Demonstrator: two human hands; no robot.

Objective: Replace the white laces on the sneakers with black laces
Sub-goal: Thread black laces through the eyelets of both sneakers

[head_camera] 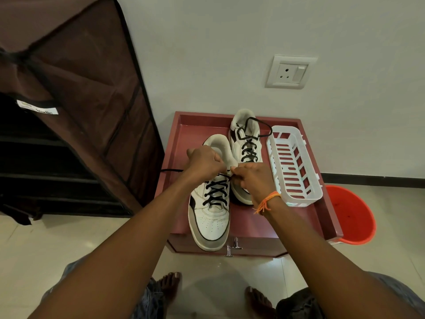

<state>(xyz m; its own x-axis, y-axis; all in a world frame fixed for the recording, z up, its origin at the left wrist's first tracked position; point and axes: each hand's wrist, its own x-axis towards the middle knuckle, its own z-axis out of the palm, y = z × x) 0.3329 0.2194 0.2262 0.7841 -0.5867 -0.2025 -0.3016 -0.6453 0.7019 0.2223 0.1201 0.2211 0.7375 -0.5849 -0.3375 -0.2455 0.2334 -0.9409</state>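
Black lace (216,192) already criss-crosses most of the near sneaker (210,210), which sits toe toward the person on the maroon cabinet top (181,143), raised off the floor so that someone seated in front of it can reach the eyelets without bending far. From the head camera, the one view there is, both hands meet at the far end of that lacing, just under the shoe's collar. The left hand (204,163) is curled, its fingers clenched around one strand of the lace, and a loose length of it trails off to the left past the cabinet's edge (170,170), drawn out to the side, I would guess, to keep that strand taut. The right hand (251,177), with an orange thread band (268,201) at the wrist, pinches the other end between thumb and fingertips, apparently steering the tip at one of the last eyelets. The far sneaker (246,139) stands just beyond and to the right, fully strung in black with its ends lying loose over the opening, so it looks done but untied. A white slotted basket (293,166) lies at the right, and an orange bucket (351,217) stands on the floor beside the cabinet. No white laces are in view.
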